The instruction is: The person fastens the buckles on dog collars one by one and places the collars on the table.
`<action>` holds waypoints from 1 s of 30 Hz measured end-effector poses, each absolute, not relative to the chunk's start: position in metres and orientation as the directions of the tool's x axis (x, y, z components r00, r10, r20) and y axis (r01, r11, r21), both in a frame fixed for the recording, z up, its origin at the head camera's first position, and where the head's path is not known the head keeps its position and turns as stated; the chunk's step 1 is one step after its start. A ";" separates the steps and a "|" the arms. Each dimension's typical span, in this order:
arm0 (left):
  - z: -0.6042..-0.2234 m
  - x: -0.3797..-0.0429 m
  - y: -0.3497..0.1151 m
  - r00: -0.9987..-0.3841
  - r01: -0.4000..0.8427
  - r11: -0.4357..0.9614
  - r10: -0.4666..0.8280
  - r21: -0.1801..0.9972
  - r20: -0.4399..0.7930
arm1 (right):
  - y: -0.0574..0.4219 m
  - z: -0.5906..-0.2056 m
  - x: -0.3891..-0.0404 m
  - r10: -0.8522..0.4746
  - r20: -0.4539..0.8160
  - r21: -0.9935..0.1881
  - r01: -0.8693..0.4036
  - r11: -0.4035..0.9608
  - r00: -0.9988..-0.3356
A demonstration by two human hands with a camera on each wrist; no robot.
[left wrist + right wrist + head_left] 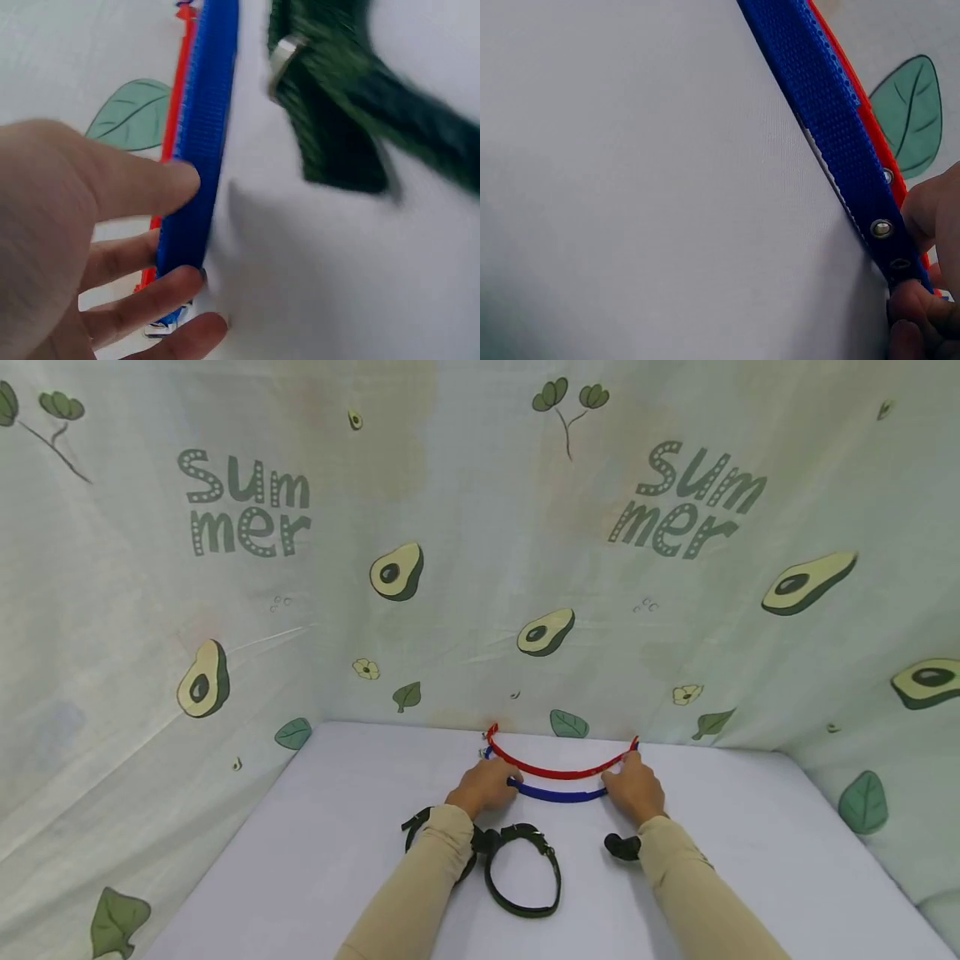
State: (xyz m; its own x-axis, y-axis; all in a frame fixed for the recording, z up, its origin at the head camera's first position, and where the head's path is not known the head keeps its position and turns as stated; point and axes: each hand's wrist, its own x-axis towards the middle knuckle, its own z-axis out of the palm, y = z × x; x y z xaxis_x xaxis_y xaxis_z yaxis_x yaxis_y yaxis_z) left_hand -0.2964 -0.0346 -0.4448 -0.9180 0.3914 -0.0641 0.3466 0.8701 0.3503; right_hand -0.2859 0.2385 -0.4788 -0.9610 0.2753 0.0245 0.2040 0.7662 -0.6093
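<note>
A blue collar curves between the two hands, bowed toward the person. My left hand pinches it near its buckle end, thumb on the webbing and fingers behind in the left wrist view. At the other end, my right hand pinches the blue webbing close to its metal eyelets. Just beyond it, a red collar follows the same curve, its tips showing past both hands. In the left wrist view the red edge runs right alongside the blue.
A dark green collar lies looped on the white table, nearer the person. Another dark looped collar is partly hidden under the left forearm. Black rounded items sit by both wrists. A printed cloth hangs behind the table.
</note>
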 end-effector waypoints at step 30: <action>-0.454 -0.288 -0.053 -0.928 0.373 0.757 0.295 0.536 0.229 | 0.218 -0.487 -0.261 0.423 0.146 -0.806 0.140 0.575 -0.894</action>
State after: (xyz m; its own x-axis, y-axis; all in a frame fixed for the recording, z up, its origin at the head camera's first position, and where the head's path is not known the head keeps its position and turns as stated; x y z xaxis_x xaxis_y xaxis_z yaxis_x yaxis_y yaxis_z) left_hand -0.2877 -0.0530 -0.4535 -0.9275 0.2951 0.2295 0.3735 0.7568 0.5364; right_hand -0.2610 0.2180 -0.4873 -0.8945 0.4226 0.1463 0.1397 0.5748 -0.8062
